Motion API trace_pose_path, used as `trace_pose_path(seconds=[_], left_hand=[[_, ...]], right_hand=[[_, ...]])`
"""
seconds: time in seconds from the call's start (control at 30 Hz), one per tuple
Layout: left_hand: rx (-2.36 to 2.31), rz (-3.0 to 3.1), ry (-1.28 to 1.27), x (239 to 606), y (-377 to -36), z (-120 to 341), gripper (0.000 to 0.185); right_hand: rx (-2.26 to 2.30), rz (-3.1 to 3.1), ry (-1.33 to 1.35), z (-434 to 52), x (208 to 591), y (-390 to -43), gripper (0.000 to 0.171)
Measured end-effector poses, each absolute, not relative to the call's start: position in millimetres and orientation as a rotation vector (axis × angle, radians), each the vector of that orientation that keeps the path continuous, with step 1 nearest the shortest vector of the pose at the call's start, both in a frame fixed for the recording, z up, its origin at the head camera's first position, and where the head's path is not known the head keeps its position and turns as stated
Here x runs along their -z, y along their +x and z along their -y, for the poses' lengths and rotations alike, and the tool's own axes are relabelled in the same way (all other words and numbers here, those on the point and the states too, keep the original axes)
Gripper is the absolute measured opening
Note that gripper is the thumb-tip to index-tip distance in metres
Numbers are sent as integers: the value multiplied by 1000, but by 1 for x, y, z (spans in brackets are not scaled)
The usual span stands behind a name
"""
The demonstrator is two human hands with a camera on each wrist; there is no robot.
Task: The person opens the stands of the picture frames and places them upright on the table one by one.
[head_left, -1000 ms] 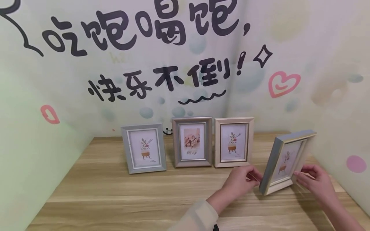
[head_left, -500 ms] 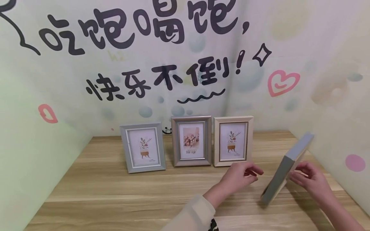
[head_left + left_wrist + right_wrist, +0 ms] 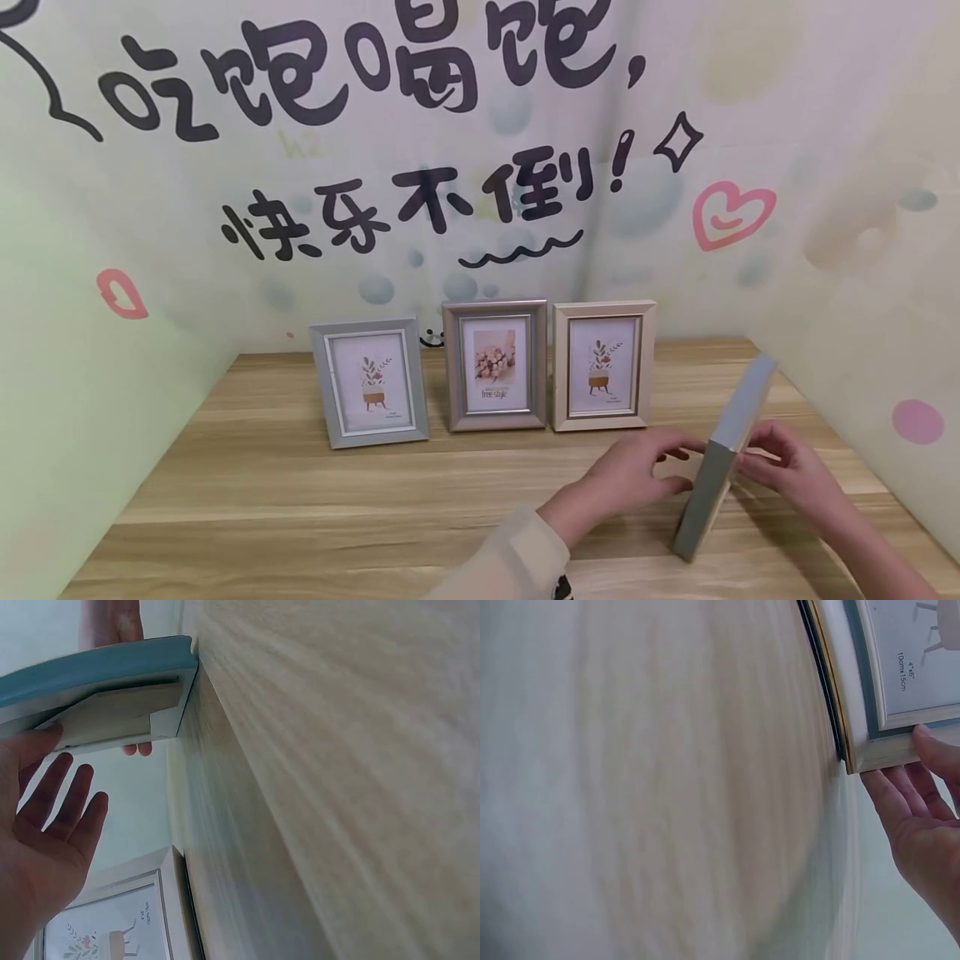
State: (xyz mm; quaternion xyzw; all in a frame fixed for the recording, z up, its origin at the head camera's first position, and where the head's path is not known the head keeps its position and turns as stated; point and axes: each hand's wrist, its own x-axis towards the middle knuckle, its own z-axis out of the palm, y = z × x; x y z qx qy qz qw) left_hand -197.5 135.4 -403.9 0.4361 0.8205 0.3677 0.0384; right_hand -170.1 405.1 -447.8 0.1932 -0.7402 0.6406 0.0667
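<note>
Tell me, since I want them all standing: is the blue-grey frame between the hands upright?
Upright but turned edge-on: the blue-grey frame stands on the table.

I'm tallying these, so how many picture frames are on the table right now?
4. Three stand in a row at the back: grey frame, silver frame, beige frame. The fourth frame stands edge-on between left hand and right hand.

bare table (image 3: 337,500) left, three frames (image 3: 495,367) behind, wall (image 3: 862,275) right

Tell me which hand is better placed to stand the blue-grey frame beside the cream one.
Probably the left hand: it touches the blue-grey frame on the side facing the cream frame; the right hand is behind.
</note>
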Motion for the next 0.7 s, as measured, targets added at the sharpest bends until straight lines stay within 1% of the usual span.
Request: trace_pose_path(seconds=[0.23,0.5,0.6,0.7], left_hand=[[-1148,-2416,1420,406,-200,-134,47],[-1146,-2397,1411,405,-201,-132,49],[-1121,-2411,1419,404,-200,-133,53],[-1081,-2433,1461,403,-200,-133,61]], right_hand=[[-2004,2258,609,-409,447,-170,38],[-1923,2404,464,-407,439,-168,32],[-1890,2432,469,-409,438,-169,32],[-1786,2494,461,-411,438,-169,29]])
